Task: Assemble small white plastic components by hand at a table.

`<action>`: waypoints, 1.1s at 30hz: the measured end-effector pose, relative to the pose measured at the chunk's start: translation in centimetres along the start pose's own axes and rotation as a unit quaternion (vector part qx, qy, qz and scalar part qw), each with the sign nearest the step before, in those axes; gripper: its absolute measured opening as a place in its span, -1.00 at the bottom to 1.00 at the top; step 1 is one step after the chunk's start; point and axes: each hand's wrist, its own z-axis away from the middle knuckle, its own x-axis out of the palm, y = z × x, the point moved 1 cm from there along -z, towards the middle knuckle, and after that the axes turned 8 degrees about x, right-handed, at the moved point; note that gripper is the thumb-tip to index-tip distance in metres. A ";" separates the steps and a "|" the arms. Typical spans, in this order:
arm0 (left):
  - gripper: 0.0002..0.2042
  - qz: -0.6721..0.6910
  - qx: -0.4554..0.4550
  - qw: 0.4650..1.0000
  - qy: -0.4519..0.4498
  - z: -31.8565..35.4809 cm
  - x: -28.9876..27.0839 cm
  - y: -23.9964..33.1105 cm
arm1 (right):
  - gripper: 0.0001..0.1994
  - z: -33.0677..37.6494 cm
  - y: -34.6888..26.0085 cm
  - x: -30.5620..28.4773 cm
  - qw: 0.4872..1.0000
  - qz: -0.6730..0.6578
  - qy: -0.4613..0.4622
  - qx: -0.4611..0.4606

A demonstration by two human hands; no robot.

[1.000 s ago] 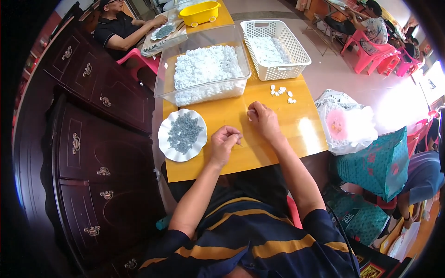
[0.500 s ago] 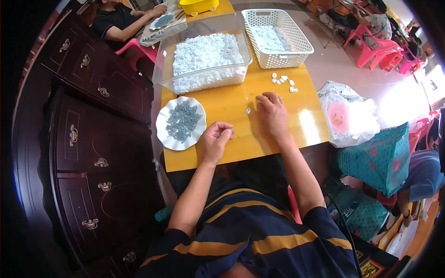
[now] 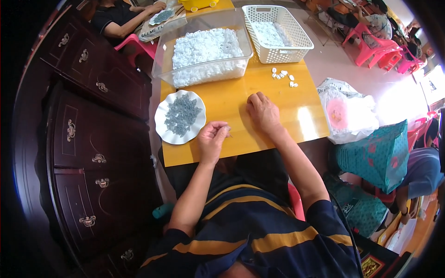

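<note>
On the yellow table my left hand (image 3: 212,141) is held just to the right of a white scalloped plate (image 3: 160,121). Its thumb and forefinger are pinched together, with something thin and tiny at their tips. The plate bears a heap of small grey slender pieces (image 3: 183,113). My right hand (image 3: 264,113) rests on the tabletop, fingers curled down and closed. They cover the spot where a small white plastic piece lay, so that piece is hidden. Several more small white plastic pieces (image 3: 283,74) lie scattered farther off, beyond this hand.
Behind the plate stands a clear plastic bin (image 3: 204,76) heaped with white pieces. To its right is a white perforated basket (image 3: 282,55), partly filled. A white plastic bag (image 3: 357,123) sits off the table's right edge. Dark drawers (image 3: 106,134) flank the left; a co-worker (image 3: 118,21) sits at the far left.
My right hand has moved left and down over the single white piece, which no longer shows. My left hand remains pinched in nearly the same place. The whole view has shifted slightly.
</note>
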 end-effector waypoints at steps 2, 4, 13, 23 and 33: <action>-0.93 0.009 -0.005 1.000 0.002 0.8 -0.2 0.4 | -0.88 0.5 0.2 -0.3 0.998 -0.049 0.028 0.020; -0.94 0.017 -0.010 1.000 -0.018 1.6 -0.5 0.4 | -0.90 1.1 -0.2 -1.1 0.993 -0.101 0.054 0.037; -0.94 -0.036 -0.066 0.994 -0.080 -0.8 1.1 -0.1 | -0.91 9.5 -1.4 -4.5 0.733 -0.590 -0.081 0.328; -0.92 0.055 -0.099 0.993 -0.019 -1.3 -1.5 0.2 | -0.91 10.2 -2.2 -4.6 0.676 -0.652 -0.101 0.327; -0.91 0.106 -0.095 0.990 -0.010 -1.4 -2.0 0.1 | -0.90 11.3 -1.2 -4.0 0.687 -0.629 -0.109 0.345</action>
